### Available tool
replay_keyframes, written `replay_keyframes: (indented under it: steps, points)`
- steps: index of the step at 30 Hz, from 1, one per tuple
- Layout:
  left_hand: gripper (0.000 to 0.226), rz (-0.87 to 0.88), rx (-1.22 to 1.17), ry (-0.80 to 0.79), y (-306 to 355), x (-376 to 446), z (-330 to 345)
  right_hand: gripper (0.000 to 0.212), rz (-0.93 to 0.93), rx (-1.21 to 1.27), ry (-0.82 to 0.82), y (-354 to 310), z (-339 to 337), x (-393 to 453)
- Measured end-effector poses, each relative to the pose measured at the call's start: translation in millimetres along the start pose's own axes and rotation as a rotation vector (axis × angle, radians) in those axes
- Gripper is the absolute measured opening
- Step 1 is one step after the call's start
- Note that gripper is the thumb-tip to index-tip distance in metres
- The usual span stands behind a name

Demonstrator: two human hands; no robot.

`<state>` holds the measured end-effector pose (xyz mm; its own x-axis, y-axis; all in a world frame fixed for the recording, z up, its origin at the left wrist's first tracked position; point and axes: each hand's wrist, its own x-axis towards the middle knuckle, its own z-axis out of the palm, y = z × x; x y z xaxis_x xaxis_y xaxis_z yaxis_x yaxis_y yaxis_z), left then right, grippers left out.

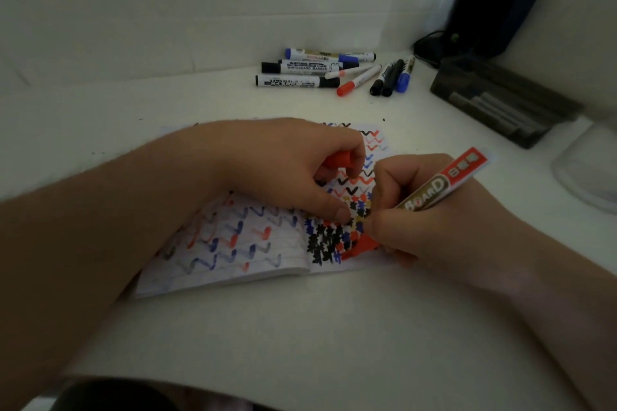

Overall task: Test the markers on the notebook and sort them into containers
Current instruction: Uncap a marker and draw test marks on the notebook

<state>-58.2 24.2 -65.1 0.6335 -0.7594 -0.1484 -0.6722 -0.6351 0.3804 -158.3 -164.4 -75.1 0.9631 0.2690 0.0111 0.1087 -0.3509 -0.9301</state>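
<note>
Here we see an open notebook (240, 243) lying on a white table (300, 327), and both pages are already full of red, blue and black zigzag marks. Our right hand (430, 220) is closed around a red marker (444, 182), holding it like a pen. Its red tip touches the lower part of the right page, where there is a dense patch of black, blue and red strokes. The back end of the marker points up and to the right, and we can read part of the word "BOARD" on its body. Our left hand (293, 167) rests on the notebook across the fold. Its fingers are curled around a red cap (339, 160), which is pinched near the fingertips, and the thumb presses on the paper just beside the right hand.

Farther back, near the wall, a group of capped markers (320, 72) lies on the table: some black, some blue and some red, well apart from the notebook. To the right of them stands a dark container (500, 100) with several grey markers lying inside. At the right edge we see a clear container (587, 167), but it is too blurred to tell what it holds.
</note>
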Motion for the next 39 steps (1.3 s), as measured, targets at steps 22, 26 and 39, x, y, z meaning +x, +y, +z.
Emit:
replay_keyframes:
  steps: [22,26,39]
  points:
    - [0.049,-0.065,-0.019,0.003,6,-4,0,0.024,-0.034,0.029,-0.051,2,-2,-1]
    - [0.022,-0.074,-0.143,0.046,2,-3,1,0.023,0.015,0.392,-0.067,3,-15,3]
    - [0.011,-0.036,-0.179,0.049,8,-11,-1,0.013,0.131,0.573,0.217,10,-31,13]
